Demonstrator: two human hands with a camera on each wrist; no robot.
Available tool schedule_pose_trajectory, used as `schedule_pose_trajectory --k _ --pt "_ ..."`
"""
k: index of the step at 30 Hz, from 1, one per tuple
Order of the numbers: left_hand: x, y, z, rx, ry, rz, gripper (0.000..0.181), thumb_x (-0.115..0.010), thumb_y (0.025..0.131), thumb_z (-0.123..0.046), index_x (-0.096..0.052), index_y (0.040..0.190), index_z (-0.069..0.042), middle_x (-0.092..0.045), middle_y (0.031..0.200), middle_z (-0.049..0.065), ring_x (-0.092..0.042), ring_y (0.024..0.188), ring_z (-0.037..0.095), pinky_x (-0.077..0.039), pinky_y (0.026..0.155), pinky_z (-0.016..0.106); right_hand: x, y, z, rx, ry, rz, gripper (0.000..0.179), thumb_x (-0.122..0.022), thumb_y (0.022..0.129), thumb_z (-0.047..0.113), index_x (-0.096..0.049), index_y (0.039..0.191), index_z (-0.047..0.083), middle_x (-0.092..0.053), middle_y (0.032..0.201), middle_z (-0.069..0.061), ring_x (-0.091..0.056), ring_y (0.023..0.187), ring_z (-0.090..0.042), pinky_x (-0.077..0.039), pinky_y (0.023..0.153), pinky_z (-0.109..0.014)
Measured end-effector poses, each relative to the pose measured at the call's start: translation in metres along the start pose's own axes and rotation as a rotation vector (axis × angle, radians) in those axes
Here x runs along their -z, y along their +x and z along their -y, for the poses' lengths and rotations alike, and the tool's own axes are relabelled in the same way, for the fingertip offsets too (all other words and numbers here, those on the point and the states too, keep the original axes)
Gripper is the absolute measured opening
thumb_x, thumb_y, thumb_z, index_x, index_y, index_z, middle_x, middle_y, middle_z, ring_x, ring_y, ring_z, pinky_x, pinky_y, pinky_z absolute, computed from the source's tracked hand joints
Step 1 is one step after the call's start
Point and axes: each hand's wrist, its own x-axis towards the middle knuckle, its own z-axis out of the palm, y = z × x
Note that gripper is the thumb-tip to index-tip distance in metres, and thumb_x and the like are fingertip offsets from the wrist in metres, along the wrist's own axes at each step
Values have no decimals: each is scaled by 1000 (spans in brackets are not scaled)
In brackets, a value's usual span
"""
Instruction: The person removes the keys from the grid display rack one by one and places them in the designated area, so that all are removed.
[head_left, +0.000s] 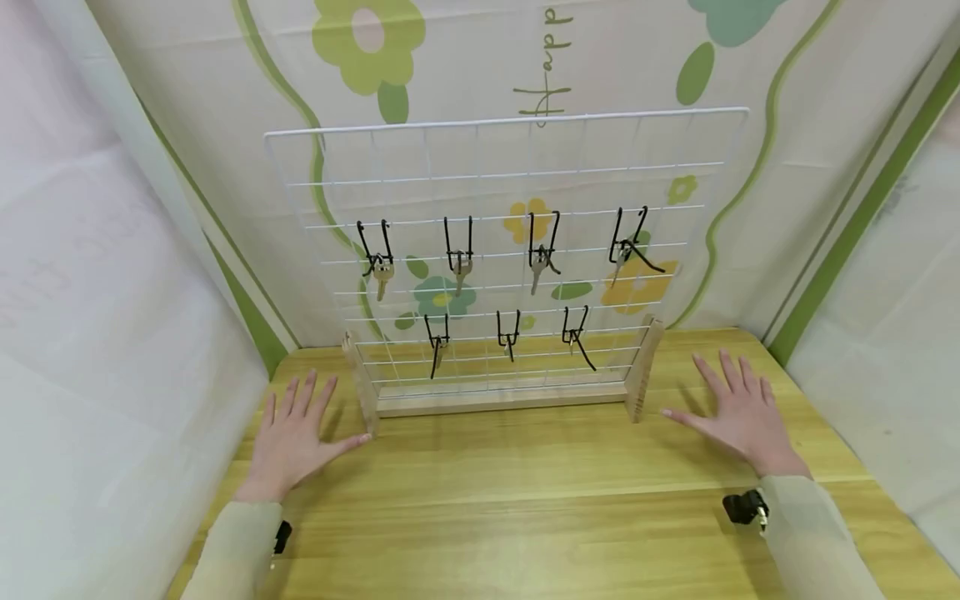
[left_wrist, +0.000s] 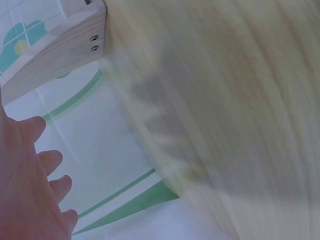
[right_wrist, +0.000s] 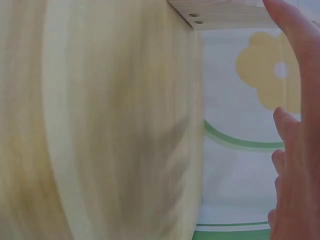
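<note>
A white wire grid rack stands upright on a wooden base. Black hooks hang on it in two rows, and keys dangle from them, among them a brassy key at upper left and a silver key. My left hand is spread with straight fingers beside the rack's left wooden foot; its thumb tip overlaps the foot's front end, and contact is unclear. Fingers also spread, my right hand is apart from the right foot. Both hands hold nothing.
A wood-grain tabletop lies under everything. Behind the rack hangs a flower-printed cloth, with pale cloth walls at the left and right. In the wrist views, hand shadows fall on the wood.
</note>
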Motion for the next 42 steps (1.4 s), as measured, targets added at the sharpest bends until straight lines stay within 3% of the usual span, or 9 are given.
schedule_pose_trajectory --k 6,13,19,21,24,27,33,38,42 --pt "7 1 -2 4 -7 -18 114 -56 82 -84 -25 162 -8 -16 164 26 -12 148 51 3 119 63 6 5 0 2 28 -31 110 -66 84 73 -13 165 18 4 166 -24 3 148 -54 7 113 -71" --pt "30 4 -3 -12 -73 -109 110 -60 86 -76 -15 164 -13 -15 164 26 -9 150 47 8 120 55 30 14 10 24 150 -155 103 -74 87 57 -25 161 7 -8 166 -24 -9 149 -51 -10 114 -72" --pt "73 9 -23 37 -378 -246 94 -71 92 -54 -25 162 -11 -30 161 22 -26 146 48 -15 118 65 63 24 38 -91 530 -246 71 -74 94 41 -47 154 15 -34 162 -5 -29 147 -39 -22 117 -63" --pt "86 10 -35 77 -512 -291 86 -73 93 -47 -30 161 -16 -35 160 16 -30 144 46 -23 114 67 72 30 49 -145 639 -263 59 -73 95 42 -56 148 20 -45 156 0 -40 143 -29 -32 117 -48" --pt "100 13 -53 106 -690 -374 74 -76 94 -36 -40 158 -23 -45 156 5 -41 141 35 -32 114 58 80 41 63 -191 776 -261 53 -72 96 42 -62 142 20 -58 145 0 -55 128 -13 -43 104 -21" --pt "107 19 -68 79 -842 -461 63 -78 93 -22 -51 151 -24 -55 147 0 -51 134 22 -40 112 37 82 54 74 -207 884 -273 50 -73 95 39 -65 138 14 -66 134 0 -61 114 -4 -47 87 -9" --pt "114 30 -87 -1 -1063 -537 53 -76 93 -4 -60 142 -15 -62 138 10 -59 125 18 -46 105 26 86 75 89 -249 1107 -317 48 -79 91 34 -69 132 11 -73 118 6 -65 106 -6 -47 86 -11" --pt "120 32 -96 -8 -1127 -561 49 -73 94 -2 -61 140 -13 -64 136 10 -60 124 22 -47 105 30 96 89 100 -172 1446 -447 44 -83 87 18 -70 121 -5 -76 103 -7 -73 93 -17 -55 87 -21" --pt "125 34 -103 11 -1168 -575 46 -73 95 -4 -62 139 -10 -65 134 8 -62 122 23 -48 103 31 105 97 106 -124 1544 -501 40 -84 85 11 -70 116 -11 -76 100 -12 -73 89 -21 -58 81 -27"
